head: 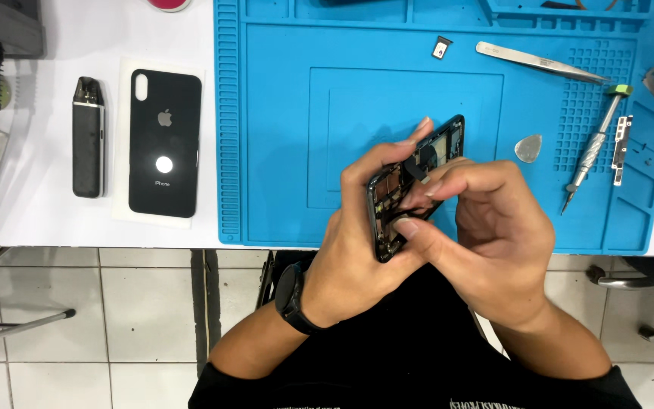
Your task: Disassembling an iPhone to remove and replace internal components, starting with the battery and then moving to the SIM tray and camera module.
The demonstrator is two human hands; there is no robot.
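Observation:
An opened black phone frame [448, 136] with its inner parts exposed is held tilted above the front edge of the blue work mat [281, 136]. My left hand [357, 250], with a black watch on the wrist, grips the frame from the left and below. My right hand [493, 235] comes from the right, its fingertips pressed onto a part inside the frame. The lower half of the frame is hidden by my fingers.
On the mat lie a small tray [441, 48], tweezers [540, 62], a grey pick [528, 148], a screwdriver [593, 148] and a metal bracket [622, 149]. A black phone back cover [165, 142] and a dark slim device [88, 136] rest on the white table at left.

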